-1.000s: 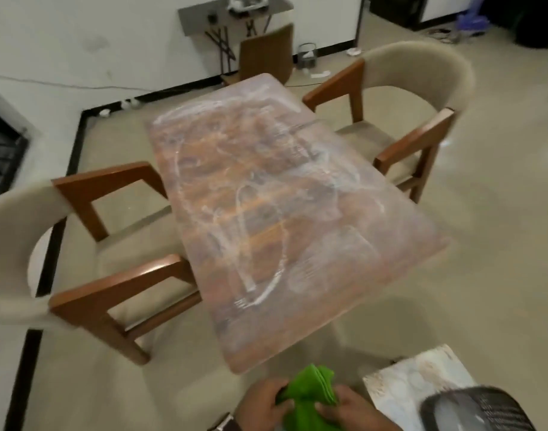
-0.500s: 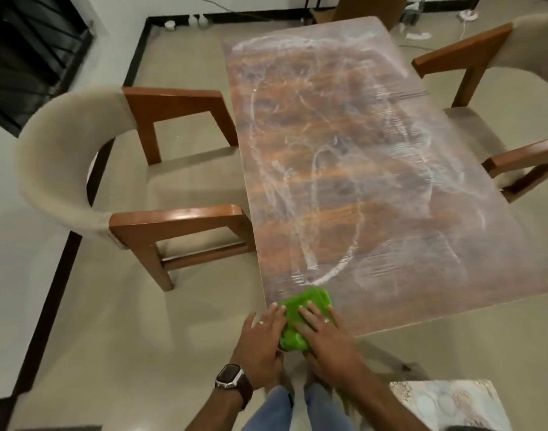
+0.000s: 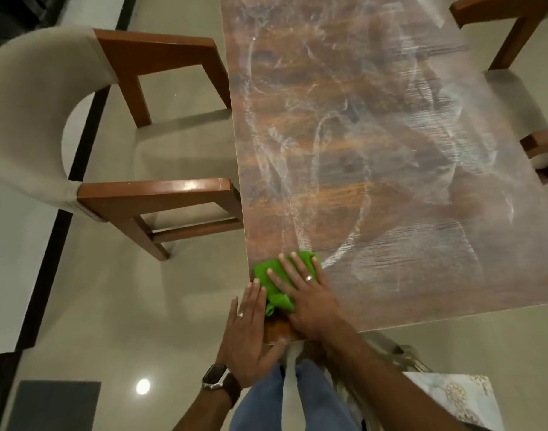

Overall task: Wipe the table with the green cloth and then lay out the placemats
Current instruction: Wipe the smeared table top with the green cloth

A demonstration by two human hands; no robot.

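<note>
The green cloth (image 3: 266,270) lies crumpled on the near left corner of the wooden table (image 3: 375,150). White streaks and smears cover the tabletop. My right hand (image 3: 310,297) presses flat on the cloth with its fingers spread. My left hand (image 3: 246,334) rests flat at the table's corner edge just left of the cloth, its fingertips beside the cloth and nothing held in it. A patterned placemat (image 3: 453,396) shows at the bottom right, below the table's near edge and partly hidden by my right forearm.
A beige armchair (image 3: 42,119) with wooden arms stands close against the table's left side. Another chair (image 3: 515,26) stands at the right side. A dark floor mat (image 3: 52,405) lies at the bottom left on the glossy tile floor.
I have come closer to the table. The cloth went from held in both hands below the edge onto the table's corner, and my right hand now lies flat over it.
</note>
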